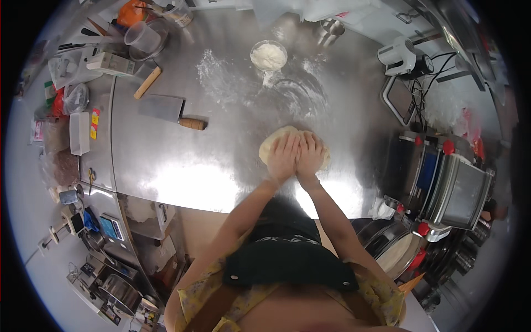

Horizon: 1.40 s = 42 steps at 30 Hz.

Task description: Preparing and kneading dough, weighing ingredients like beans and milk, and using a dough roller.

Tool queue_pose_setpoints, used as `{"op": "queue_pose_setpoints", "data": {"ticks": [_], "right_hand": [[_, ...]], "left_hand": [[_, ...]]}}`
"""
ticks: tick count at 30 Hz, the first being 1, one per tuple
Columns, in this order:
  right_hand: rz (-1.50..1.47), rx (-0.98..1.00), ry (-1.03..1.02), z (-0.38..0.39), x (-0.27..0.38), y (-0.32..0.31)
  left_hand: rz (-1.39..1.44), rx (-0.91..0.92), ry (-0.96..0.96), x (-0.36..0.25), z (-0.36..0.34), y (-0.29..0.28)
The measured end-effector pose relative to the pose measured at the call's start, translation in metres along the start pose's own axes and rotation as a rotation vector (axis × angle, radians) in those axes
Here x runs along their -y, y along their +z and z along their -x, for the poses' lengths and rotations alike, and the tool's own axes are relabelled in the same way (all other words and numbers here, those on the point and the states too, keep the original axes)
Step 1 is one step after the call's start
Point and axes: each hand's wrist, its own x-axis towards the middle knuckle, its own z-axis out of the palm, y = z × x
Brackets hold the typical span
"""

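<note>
A pale ball of dough (267, 148) sits on the steel worktop (232, 138), near its front edge. My left hand (285, 156) lies on the dough's middle, fingers stretched forward over the top. Right beside it, my right hand (311, 155) presses on the dough's right part, its fingers also laid out flat. Both hands touch each other along the thumbs, and the palms hide much of the dough. Beyond them stands a clear bowl of flour (269, 56), with loose flour (298, 91) smeared over the steel around it.
To the left lie a cleaver (160, 107) and a wooden-handled scraper (147, 83). A metal cup (330, 31) stands at the back. On the right are a hand mixer (397, 57), a scale (398, 100) and a dough roller machine (453, 188). A white tray (79, 134) is at far left.
</note>
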Motion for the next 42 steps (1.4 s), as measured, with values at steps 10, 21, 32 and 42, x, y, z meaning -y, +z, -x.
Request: {"op": "queue_pose_setpoints", "data": {"ticks": [10, 21, 32, 42], "right_hand": [[-0.667, 0.506, 0.113, -0.081, -0.049, -0.035], [-0.198, -0.039, -0.122, 0.04, -0.018, -0.103], [-0.263, 0.278, -0.214, -0.001, 0.044, -0.078], [-0.303, 0.369, -0.292, -0.014, 0.042, -0.044]], "left_hand": [[0.178, 0.38, -0.185, 0.052, -0.087, -0.033], [0.235, 0.024, 0.163, 0.012, 0.019, -0.081], [0.567, 0.166, 0.052, -0.006, 0.043, 0.004], [0.436, 0.401, 0.089, -0.009, 0.024, 0.011]]}}
